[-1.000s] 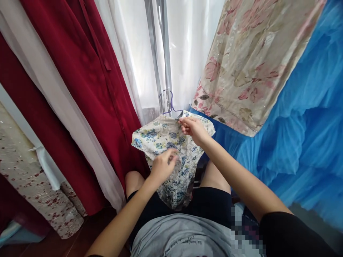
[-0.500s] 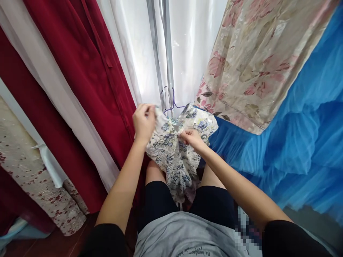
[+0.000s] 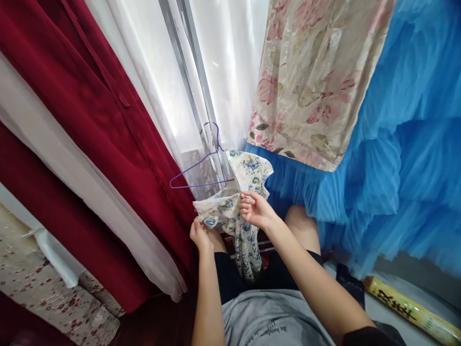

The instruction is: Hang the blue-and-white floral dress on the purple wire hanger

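Observation:
A white garment with blue flowers (image 3: 248,173) hangs half off a purple wire hanger (image 3: 196,170); the hanger's left arm is bare. My left hand (image 3: 200,234) pinches the garment's lower left corner. My right hand (image 3: 254,210) is closed on the cloth near the middle, just below the hanger's bar. The rest of the garment droops between my knees.
A dark red dress (image 3: 90,120) hangs at the left, a white sheer curtain (image 3: 223,57) and metal rail (image 3: 190,72) behind. A pink floral cloth (image 3: 317,77) and blue tulle skirt (image 3: 396,168) hang at the right. A yellow printed roll (image 3: 406,302) lies on the floor at lower right.
The garment's left side has come off the hanger, baring the purple wire. My left hand dropped from the left shoulder to the lower corner. The view shifted right.

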The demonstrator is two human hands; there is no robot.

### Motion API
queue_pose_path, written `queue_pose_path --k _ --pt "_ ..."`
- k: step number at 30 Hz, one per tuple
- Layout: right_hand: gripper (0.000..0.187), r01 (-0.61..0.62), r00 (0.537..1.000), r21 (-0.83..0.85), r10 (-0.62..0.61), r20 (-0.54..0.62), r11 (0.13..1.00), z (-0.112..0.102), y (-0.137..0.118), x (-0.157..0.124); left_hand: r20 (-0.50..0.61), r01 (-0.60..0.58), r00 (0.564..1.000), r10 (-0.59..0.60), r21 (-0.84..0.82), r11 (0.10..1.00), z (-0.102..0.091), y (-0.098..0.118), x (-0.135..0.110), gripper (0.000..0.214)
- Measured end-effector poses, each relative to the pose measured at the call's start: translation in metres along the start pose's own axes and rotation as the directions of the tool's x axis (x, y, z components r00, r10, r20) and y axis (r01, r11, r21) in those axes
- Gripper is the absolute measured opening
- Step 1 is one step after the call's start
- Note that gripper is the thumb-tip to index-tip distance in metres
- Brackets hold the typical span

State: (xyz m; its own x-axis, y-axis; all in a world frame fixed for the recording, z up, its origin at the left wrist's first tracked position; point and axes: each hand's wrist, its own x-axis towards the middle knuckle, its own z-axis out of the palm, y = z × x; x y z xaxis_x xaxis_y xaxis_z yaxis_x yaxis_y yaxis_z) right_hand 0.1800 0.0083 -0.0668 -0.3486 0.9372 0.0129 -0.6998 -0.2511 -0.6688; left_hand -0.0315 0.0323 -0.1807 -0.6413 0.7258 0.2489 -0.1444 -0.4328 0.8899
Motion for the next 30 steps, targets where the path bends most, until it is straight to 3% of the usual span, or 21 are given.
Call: queue_pose_path --k 2,4,6,9,11,13,14,16,17,19,22,23,26,27,29,30 --pt "0.016 0.06 0.995 0.225 -0.04 -0.09 0.973 -0.026 0.003 -0.016 0.013 0.079 0.997 -0.079 -0.054 0.995 0.001 -0.015 -0.023 0.06" --pt "0.018 0.144 0.974 0.3 -0.082 -0.21 0.943 -0.053 0.008 -0.03 0.061 0.138 0.989 -0.132 -0.109 0.984 0.004 -0.016 -0.035 0.06" --pt "0.02 0.217 0.931 0.204 -0.14 -0.336 0.955 -0.073 0.016 -0.039 0.116 0.162 0.983 -0.144 -0.165 0.973 0.008 -0.003 -0.041 0.057" --pt "0.024 0.243 0.844 -0.178 -0.298 -0.446 0.954 -0.079 0.029 -0.044 0.228 0.138 0.971 -0.076 -0.27 0.953 0.016 0.031 -0.05 0.044" --pt "0.034 0.235 0.817 -0.478 -0.439 -0.375 0.846 -0.068 0.034 -0.046 0.308 0.094 0.951 0.001 -0.292 0.952 0.021 0.055 -0.061 0.035" --pt "0.045 0.271 0.863 -0.694 -0.488 -0.132 0.667 -0.049 0.036 -0.05 0.392 0.017 0.917 0.071 -0.217 0.976 0.025 0.075 -0.076 0.031" --pt "0.045 0.307 0.901 -0.75 -0.433 0.031 0.586 -0.04 0.036 -0.054 0.44 -0.033 0.892 0.099 -0.156 0.987 0.027 0.083 -0.084 0.031" --pt "0.035 0.361 0.932 -0.781 -0.215 0.291 0.509 -0.025 0.035 -0.061 0.545 -0.135 0.826 0.142 -0.052 0.989 0.031 0.094 -0.096 0.03" --pt "0.027 0.36 0.929 -0.779 -0.124 0.348 0.513 -0.02 0.035 -0.065 0.591 -0.175 0.792 0.154 -0.021 0.984 0.033 0.098 -0.101 0.029" --pt "0.014 0.304 0.939 -0.767 -0.042 0.341 0.565 -0.017 0.034 -0.071 0.668 -0.204 0.729 0.147 0.007 0.979 0.037 0.102 -0.106 0.027" --pt "0.014 0.211 0.966 -0.743 -0.02 0.257 0.635 -0.023 0.027 -0.082 0.779 -0.162 0.62 0.099 0.004 0.987 0.042 0.101 -0.108 0.048" --pt "0.017 0.198 0.967 -0.741 -0.005 0.255 0.642 -0.026 0.022 -0.087 0.833 -0.143 0.549 0.074 0.007 0.99 0.043 0.1 -0.108 0.056" --pt "0.024 0.198 0.95 -0.758 0.069 0.305 0.621 -0.036 0.003 -0.103 0.969 -0.156 0.248 -0.009 0.049 0.986 0.044 0.088 -0.108 0.074" --pt "0.024 0.194 0.942 -0.768 0.103 0.32 0.61 -0.039 -0.005 -0.108 0.985 -0.193 0.169 -0.036 0.069 0.979 0.043 0.083 -0.106 0.074" --pt "0.025 0.169 0.94 -0.786 0.143 0.311 0.594 -0.044 -0.02 -0.115 0.992 -0.296 0.091 -0.088 0.111 0.949 0.038 0.072 -0.099 0.064" --pt "0.027 0.156 0.945 -0.798 0.148 0.292 0.582 -0.045 -0.029 -0.117 0.989 -0.346 0.097 -0.113 0.14 0.928 0.033 0.068 -0.092 0.056"
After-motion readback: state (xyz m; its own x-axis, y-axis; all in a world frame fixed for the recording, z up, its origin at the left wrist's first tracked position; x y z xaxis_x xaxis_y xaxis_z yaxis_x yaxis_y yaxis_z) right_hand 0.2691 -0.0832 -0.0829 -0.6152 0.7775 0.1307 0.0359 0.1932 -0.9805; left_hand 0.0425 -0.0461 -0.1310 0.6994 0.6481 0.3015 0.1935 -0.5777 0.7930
